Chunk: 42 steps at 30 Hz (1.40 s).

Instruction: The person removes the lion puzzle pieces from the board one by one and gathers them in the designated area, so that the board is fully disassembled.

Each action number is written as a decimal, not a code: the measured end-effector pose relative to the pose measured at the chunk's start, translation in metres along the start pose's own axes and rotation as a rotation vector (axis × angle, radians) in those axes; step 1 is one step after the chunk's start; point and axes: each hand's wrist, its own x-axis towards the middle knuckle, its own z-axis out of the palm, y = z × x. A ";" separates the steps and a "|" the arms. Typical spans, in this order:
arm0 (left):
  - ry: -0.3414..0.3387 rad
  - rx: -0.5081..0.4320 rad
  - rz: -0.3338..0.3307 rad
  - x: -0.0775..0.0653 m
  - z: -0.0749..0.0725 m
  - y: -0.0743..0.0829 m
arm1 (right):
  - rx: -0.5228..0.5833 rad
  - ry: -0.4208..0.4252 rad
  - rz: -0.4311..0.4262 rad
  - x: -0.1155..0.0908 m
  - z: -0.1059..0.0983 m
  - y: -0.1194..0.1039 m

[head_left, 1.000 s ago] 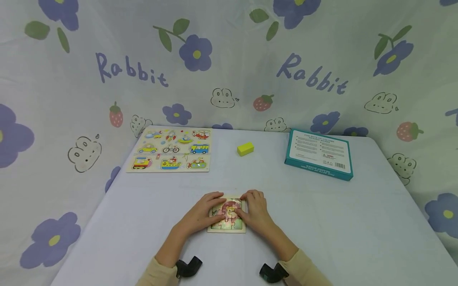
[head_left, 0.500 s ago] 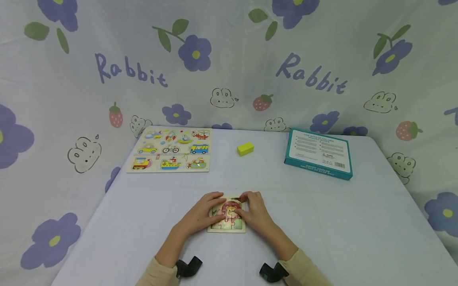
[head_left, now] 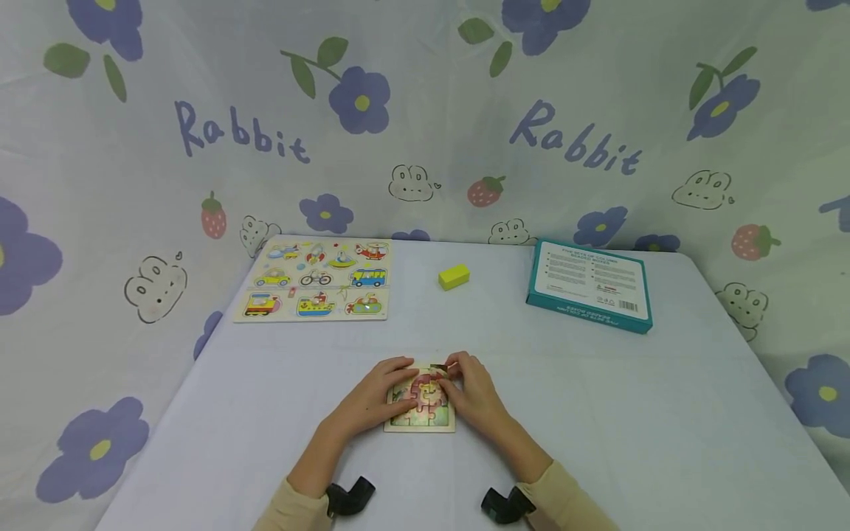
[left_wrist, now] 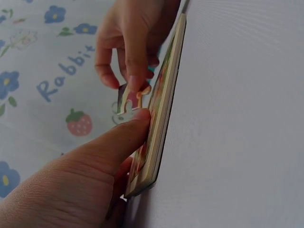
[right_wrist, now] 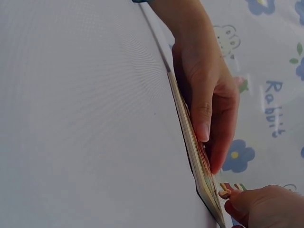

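A small square jigsaw puzzle [head_left: 418,420] in a pale wooden frame lies on the white table, with pink, red and green pieces. My left hand [head_left: 372,394] rests over its left side, the thumb pressing on the pieces and the other fingers stretched across the upper left corner. Between thumb and fingertips my right hand [head_left: 477,391] pinches a jigsaw piece [left_wrist: 130,100], tilted up over the puzzle's upper right. A dark gap [head_left: 438,366] shows in the frame there. The left wrist view has the piece just beyond my left thumb.
A wooden vehicle puzzle board [head_left: 319,280] lies at the back left. Near the middle back sits a yellow block [head_left: 454,277], and a teal and white box [head_left: 589,285] lies at the back right. A printed rabbit curtain [head_left: 425,110] hangs behind the table.
My right fingers have drawn the piece up from the puzzle's upper right corner, and the dark gap has come into view. My left hand has stayed in place.
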 end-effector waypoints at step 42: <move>0.086 0.108 0.016 0.000 -0.004 -0.005 | -0.023 0.203 0.403 -0.008 -0.072 0.057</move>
